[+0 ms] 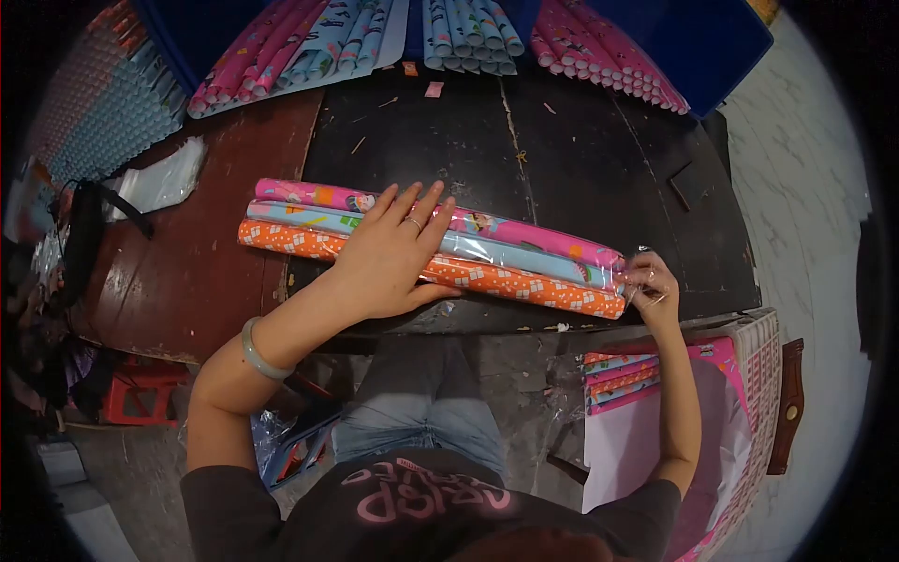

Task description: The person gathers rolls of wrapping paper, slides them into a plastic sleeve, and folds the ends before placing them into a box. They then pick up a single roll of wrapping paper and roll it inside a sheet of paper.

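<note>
Three rolls of patterned wrapping paper, a pink roll point(552, 245), a light-blue roll point(468, 247) and an orange roll point(524, 291), lie side by side on the table in a clear plastic sleeve. My left hand point(395, 245) rests flat across the middle of this bundle, fingers stretched and a little apart, the thumb along the near side. At the bundle's right end, my right hand point(653, 286) has its fingers closed on the loose end of the clear plastic sleeve point(637, 269). The fingertips there are slightly blurred.
Along the table's far edge stand stacks of pink rolls point(609, 61) and blue rolls point(473, 37). More rolls point(112, 103) and clear plastic sleeves point(164, 178) lie at the left. Below right, a box point(749, 375) holds wrapped bundles point(620, 379). A red stool point(145, 393) stands lower left.
</note>
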Tool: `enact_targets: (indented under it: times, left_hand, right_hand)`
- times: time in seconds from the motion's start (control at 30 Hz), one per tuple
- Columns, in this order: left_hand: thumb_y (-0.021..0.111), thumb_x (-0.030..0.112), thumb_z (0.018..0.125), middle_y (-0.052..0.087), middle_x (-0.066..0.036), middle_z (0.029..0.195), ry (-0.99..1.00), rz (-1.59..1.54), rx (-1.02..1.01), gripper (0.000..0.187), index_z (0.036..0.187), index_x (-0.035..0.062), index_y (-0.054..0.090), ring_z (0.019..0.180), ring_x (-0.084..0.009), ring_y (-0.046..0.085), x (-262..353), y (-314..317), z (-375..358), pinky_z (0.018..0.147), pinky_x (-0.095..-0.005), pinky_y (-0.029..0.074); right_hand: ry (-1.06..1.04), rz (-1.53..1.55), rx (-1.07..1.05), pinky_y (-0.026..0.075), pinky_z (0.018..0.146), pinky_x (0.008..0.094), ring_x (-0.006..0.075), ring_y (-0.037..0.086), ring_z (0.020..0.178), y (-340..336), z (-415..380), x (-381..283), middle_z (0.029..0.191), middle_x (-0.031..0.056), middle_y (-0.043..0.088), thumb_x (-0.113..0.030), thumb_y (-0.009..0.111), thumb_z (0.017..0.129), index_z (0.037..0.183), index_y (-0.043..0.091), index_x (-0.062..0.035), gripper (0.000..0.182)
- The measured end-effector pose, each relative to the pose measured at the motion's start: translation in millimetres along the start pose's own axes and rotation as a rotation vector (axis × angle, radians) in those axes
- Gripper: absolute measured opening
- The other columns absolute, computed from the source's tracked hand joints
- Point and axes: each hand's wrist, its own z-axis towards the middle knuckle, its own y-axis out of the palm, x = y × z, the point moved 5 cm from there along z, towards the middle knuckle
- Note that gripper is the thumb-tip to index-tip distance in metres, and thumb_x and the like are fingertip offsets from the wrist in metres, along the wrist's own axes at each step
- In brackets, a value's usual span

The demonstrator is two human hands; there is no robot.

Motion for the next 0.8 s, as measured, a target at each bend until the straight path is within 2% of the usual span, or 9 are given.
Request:
enact_targets:
  times: [0.03,0.3,0.4,0.47,0.5,0.57,0.6,0.73,0.8]
  left_hand:
    - [0.065,0.056,0.077,0.035,-0.026,0.143,0.007,-0.004,0.005,0.092,0.138,-0.0056,0.035,0.131,-0.0398,0.036,0.0,0.1,0.1,0.111,-0.0483,0.024]
    - [0.060,0.060,0.079,0.038,-0.027,0.141,0.032,0.015,0.025,0.091,0.137,-0.0063,0.036,0.130,-0.0410,0.037,0.4,1.1,0.5,0.110,-0.0498,0.026]
    - [0.059,0.060,0.079,0.038,-0.027,0.141,0.022,0.018,0.018,0.092,0.137,-0.0062,0.035,0.130,-0.0411,0.037,0.8,0.6,0.8,0.110,-0.0498,0.025]
    - [0.063,0.059,0.078,0.035,-0.027,0.142,0.014,0.002,0.006,0.093,0.139,-0.0052,0.034,0.131,-0.0410,0.036,0.3,1.0,0.7,0.111,-0.0491,0.024]
    - [0.063,0.059,0.078,0.035,-0.027,0.142,0.004,0.012,0.007,0.093,0.139,-0.0052,0.034,0.131,-0.0410,0.036,-0.3,1.0,0.8,0.111,-0.0491,0.024]
    - [0.061,0.059,0.079,0.035,-0.027,0.142,0.001,0.006,0.007,0.093,0.139,-0.0048,0.033,0.131,-0.0410,0.036,-0.9,2.1,0.9,0.111,-0.0491,0.024]
    - [0.060,0.060,0.079,0.035,-0.027,0.142,0.004,0.015,0.018,0.092,0.139,-0.0044,0.033,0.131,-0.0409,0.036,-1.5,4.2,0.7,0.111,-0.0494,0.024]
    - [0.058,0.060,0.081,0.036,-0.028,0.141,0.008,-0.001,0.057,0.089,0.138,-0.0048,0.035,0.130,-0.0423,0.037,-2.9,7.0,-1.5,0.110,-0.0511,0.024]
    - [0.057,0.060,0.081,0.037,-0.028,0.140,0.018,-0.015,0.075,0.089,0.137,-0.0054,0.036,0.130,-0.0429,0.036,-3.0,8.0,-2.3,0.110,-0.0518,0.024]
  right_hand:
    - [-0.056,0.002,0.003,0.046,0.074,0.0270,0.0167,0.058,0.086,2.6,0.5,-4.5,0.092,0.0052,0.060,0.001,0.064,0.070,0.093,0.074,-0.0046,0.025]
    - [-0.050,-0.076,-0.049,0.046,0.078,0.0324,0.0229,0.059,0.087,7.1,9.1,-16.1,0.086,0.0103,0.062,-0.002,0.063,0.074,0.091,0.070,-0.0017,0.019]
    - [-0.008,-0.103,-0.055,0.046,0.081,0.0323,0.0230,0.059,0.088,7.7,8.4,-13.7,0.091,0.0107,0.062,-0.003,0.064,0.075,0.092,0.070,-0.0017,0.018]
    - [0.023,-0.018,-0.050,0.045,0.083,0.0319,0.0228,0.060,0.089,6.2,6.5,-13.5,0.096,0.0105,0.061,-0.001,0.062,0.076,0.095,0.070,-0.0019,0.020]
    - [0.017,-0.021,-0.068,0.046,0.081,0.0293,0.0198,0.059,0.091,3.2,5.5,-17.7,0.101,0.0091,0.060,0.004,0.060,0.076,0.100,0.069,-0.0008,0.025]
    - [0.182,0.178,0.003,0.047,0.077,0.0260,0.0152,0.059,0.091,-7.2,-3.0,3.1,0.104,0.0074,0.060,0.008,0.058,0.077,0.102,0.069,0.0008,0.028]
    - [0.208,0.060,0.078,0.047,0.071,0.0225,0.0103,0.058,0.085,-12.4,-5.4,10.5,0.101,0.0054,0.062,0.006,0.060,0.080,0.100,0.069,0.0022,0.022]
    - [0.301,-0.042,0.096,0.044,0.066,0.0215,0.0077,0.057,0.076,-18.1,-7.2,49.2,0.082,0.0037,0.065,-0.002,0.067,0.083,0.095,0.069,0.0033,0.013]
    - [0.361,0.013,0.120,0.044,0.062,0.0224,0.0077,0.057,0.072,-13.0,1.9,25.0,0.079,0.0037,0.065,-0.004,0.068,0.083,0.090,0.069,0.0042,0.011]
